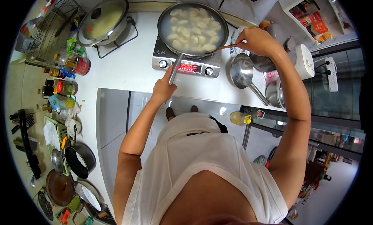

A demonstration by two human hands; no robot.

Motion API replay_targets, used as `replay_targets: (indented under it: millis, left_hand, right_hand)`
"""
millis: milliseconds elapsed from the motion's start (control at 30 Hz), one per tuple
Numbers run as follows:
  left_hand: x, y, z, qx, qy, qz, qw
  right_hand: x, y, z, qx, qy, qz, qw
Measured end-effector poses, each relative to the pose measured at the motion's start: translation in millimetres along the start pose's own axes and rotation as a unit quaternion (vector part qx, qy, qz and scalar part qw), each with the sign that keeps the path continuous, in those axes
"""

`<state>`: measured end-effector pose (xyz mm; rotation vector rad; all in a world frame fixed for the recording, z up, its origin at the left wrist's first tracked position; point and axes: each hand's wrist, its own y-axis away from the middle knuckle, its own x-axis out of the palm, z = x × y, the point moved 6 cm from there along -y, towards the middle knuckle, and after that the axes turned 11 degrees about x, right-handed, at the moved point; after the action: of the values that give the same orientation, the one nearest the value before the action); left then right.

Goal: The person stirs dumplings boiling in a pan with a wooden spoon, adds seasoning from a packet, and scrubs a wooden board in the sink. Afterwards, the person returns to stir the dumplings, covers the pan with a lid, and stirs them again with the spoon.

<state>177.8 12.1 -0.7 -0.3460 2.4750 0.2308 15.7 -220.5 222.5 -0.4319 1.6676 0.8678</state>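
A frying pan (160,30) sits on the induction cooker (159,54), whose red display is lit. Many pale dumplings (196,31) float in cloudy water inside it. My left hand (163,89) is closed around the pan's handle (176,67). In my right hand (257,40), the fingers pinch the thin brown handle of a utensil (226,47). Its far end reaches over the pan's right rim, and the tip is hidden in the water, so I cannot tell its exact kind. Just below that hand lies a metal ladle (241,69).
A lidded pan (103,21) stands on a black rack at the back left. Jars and bottles (81,66) line the left counter, with a dark pot (80,159) nearer me. To the right are a metal pot (275,93), a white appliance (304,62) and a power strip (331,74).
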Motion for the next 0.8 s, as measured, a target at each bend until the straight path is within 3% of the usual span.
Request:
replay_targets:
  millis: [667, 800]
  left_hand:
    - [3, -1, 4, 0.007, -0.003, 0.004, 1.0]
    - [-1, 0, -2, -0.003, 0.002, 0.01, 1.0]
  right_hand:
    - [31, -22, 13, -0.036, -0.049, 0.011, 0.998]
    - [44, -26, 24, 0.005, -0.01, 0.007, 1.0]
